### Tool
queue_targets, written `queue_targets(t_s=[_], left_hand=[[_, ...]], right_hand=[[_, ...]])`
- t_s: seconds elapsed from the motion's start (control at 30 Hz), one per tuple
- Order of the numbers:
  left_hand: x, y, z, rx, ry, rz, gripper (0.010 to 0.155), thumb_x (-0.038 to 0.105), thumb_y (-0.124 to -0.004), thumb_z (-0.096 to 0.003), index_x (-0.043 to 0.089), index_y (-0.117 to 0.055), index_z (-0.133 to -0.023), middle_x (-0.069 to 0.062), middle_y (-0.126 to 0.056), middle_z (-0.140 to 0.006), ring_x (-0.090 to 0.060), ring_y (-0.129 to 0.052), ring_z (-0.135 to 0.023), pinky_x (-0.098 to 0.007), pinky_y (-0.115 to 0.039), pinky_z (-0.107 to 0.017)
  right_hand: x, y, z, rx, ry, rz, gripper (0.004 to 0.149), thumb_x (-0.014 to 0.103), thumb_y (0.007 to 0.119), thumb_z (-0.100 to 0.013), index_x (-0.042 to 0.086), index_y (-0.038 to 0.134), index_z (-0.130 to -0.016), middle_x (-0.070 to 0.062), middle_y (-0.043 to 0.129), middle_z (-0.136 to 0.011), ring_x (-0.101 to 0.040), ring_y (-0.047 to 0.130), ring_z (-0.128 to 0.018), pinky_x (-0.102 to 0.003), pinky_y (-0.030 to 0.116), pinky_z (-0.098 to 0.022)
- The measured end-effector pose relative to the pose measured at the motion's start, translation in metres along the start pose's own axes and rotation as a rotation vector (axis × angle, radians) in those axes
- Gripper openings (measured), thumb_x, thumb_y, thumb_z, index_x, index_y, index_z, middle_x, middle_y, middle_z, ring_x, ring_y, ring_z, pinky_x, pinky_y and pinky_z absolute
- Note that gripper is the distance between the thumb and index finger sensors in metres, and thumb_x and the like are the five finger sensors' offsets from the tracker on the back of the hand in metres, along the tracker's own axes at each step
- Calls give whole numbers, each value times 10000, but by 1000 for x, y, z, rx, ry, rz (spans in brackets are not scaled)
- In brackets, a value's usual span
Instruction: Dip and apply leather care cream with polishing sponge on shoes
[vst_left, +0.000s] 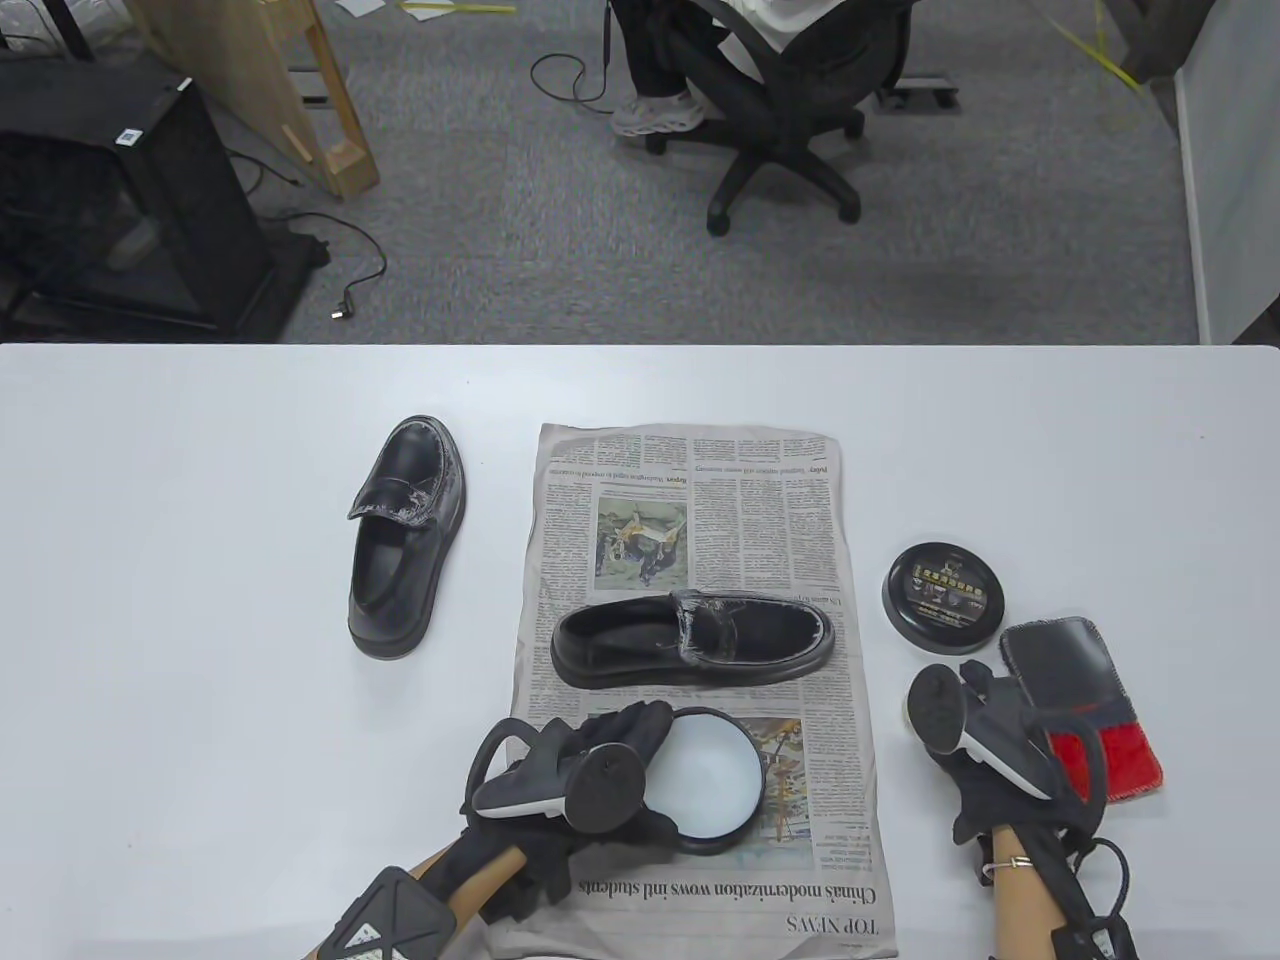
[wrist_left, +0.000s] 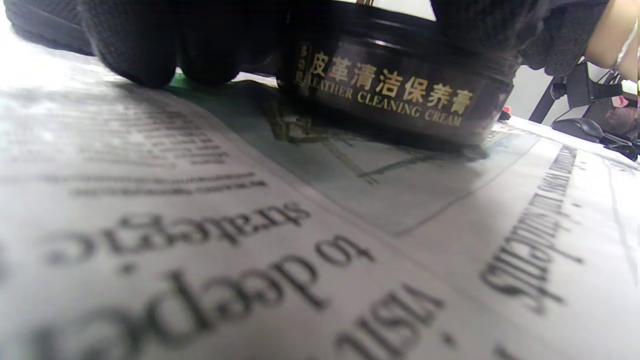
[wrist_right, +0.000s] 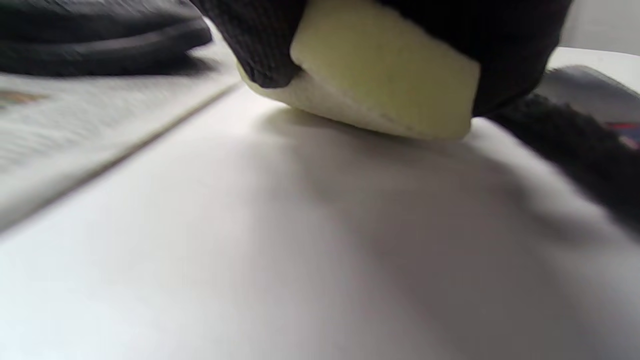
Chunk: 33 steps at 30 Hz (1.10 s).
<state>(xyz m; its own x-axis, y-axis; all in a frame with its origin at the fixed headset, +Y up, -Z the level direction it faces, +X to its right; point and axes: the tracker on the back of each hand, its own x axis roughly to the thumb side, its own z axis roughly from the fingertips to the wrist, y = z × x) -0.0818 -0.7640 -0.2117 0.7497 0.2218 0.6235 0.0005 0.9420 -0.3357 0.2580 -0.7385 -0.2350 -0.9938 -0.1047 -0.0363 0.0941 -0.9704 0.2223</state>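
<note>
The left hand (vst_left: 590, 765) grips the open cream tin (vst_left: 705, 780) on the newspaper (vst_left: 690, 500), the right hand (vst_left: 985, 740) pinches the yellow sponge (wrist_right: 380, 70) against the table (vst_left: 200, 600); a loose left grip could let the tin slide when the sponge dips.

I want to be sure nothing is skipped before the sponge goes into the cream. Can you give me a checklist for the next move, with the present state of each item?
1. Cream jar open, lid off and set aside on the table: ok.
2. Jar steadied by the left hand on the newspaper: ok.
3. Sponge gripped in the right hand: ok.
4. Sponge over the jar: not ok, it is at the table surface to the right of the newspaper.
5. Shoe lying on the newspaper ready for cream: ok.
6. Cream already on the sponge: cannot tell.
</note>
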Motion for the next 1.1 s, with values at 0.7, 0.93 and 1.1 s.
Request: queue_targets(t_s=[0.7,0.93,1.1], left_hand=[[-1,4,-4,-45,7,-2,1016,629,-694,-463,54,-282,-1193,-267,-524,-1217,-470,-624,-1043,-640,-650,-687],[3,6,-4,-54,28,-74,1018,645,-671,-451,60,-297,-1196,-257,-598,-1198,-466,-669,-1027,-635,-674,-673],[4,6,-4,-53,24,-81,1017,644,-669,-451,57,-302,-1196,-261,-605,-1195,-473,-679,-1020,-631,-678,-672]], right_hand=[[182,-1,63,-104,-755,129,480,365,588,-620,206,556,-1072,-71,587,-1111,-341,549,-1060,-543,534,-751],[179,-10,70,-17,-802,58,470,358,597,-629,157,654,-1050,-108,700,-1072,-375,657,-1021,-571,588,-728],[180,-7,68,-45,-798,54,443,371,589,-629,176,673,-1018,-93,730,-1038,-365,686,-997,-547,602,-734]])
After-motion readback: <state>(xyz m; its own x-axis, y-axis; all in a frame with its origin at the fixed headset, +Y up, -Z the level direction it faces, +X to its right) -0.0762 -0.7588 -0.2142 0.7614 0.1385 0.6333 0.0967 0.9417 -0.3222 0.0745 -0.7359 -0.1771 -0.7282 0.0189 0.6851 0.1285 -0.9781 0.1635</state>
